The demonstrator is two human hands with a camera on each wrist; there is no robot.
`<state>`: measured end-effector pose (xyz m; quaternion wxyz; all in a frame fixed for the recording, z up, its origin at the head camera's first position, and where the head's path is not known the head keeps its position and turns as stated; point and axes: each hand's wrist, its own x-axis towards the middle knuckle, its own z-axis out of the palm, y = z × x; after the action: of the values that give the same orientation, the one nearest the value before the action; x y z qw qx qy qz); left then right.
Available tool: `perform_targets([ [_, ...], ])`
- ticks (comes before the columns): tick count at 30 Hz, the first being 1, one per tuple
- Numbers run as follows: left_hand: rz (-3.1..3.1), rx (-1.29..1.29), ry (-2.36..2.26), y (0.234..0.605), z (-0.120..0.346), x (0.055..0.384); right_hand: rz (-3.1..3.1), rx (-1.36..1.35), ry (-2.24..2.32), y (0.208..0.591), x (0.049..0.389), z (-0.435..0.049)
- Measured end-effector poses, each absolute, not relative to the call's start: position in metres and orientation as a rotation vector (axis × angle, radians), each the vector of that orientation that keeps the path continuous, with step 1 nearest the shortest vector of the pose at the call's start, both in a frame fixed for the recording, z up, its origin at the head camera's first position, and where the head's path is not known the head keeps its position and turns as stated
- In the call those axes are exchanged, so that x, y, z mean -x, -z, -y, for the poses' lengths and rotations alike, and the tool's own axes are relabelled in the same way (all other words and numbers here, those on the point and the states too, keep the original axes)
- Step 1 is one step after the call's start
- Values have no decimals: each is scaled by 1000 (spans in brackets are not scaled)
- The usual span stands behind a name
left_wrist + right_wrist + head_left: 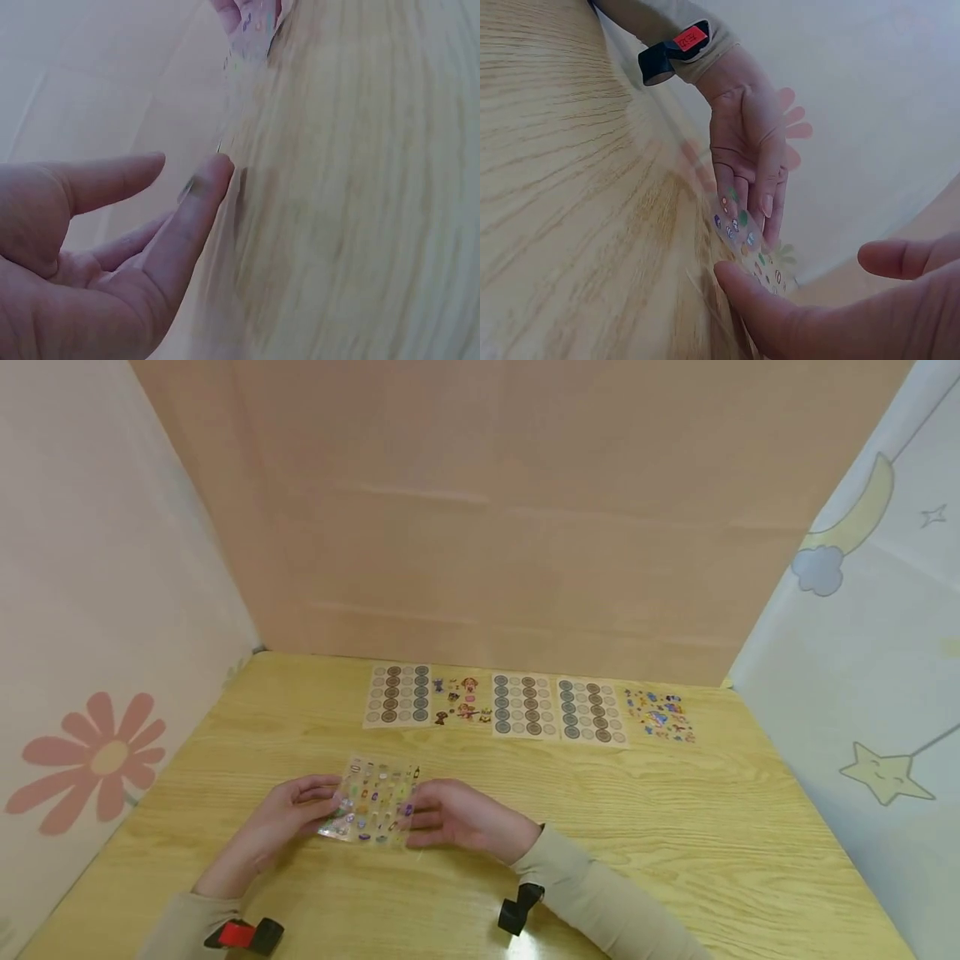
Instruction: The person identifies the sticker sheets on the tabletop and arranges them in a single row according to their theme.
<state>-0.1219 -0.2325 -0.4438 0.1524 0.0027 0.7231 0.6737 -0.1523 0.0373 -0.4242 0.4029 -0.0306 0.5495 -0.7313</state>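
Note:
A clear sticker sheet (375, 802) with rows of small colourful pictures lies tilted between my two hands, low over the table. My left hand (292, 810) is at its left edge, its fingers touching the sheet. In the left wrist view the thumb of my left hand (105, 270) stands apart from the extended fingers. My right hand (465, 818) touches the sheet's right edge with fairly straight fingers. The right wrist view shows the thumb of my right hand (847, 315) well away from its fingertip, with the sticker sheet (739, 229) slanting beyond.
Along the back of the wooden table (675, 827) lie several sheets: round-dot sheets (522, 706), a cartoon sticker sheet (462, 700) and another colourful sticker sheet (660, 717). A plain tan backdrop (487, 527) rises behind. Printed side panels (862, 693) flank the table.

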Motion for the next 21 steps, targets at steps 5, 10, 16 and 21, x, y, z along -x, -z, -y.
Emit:
perform_targets([
  [5,-2162,16,-1905,443,234,120,-1337,29,1857,423,151,-32],
  [10,-2263,71,-1851,443,239,115,-1293,22,1863,422,151,-25],
  [16,-2304,118,-1836,443,247,108,-1298,20,1898,421,153,-15],
  [21,-2282,149,-1903,443,254,106,-1296,22,1920,420,156,-6],
])
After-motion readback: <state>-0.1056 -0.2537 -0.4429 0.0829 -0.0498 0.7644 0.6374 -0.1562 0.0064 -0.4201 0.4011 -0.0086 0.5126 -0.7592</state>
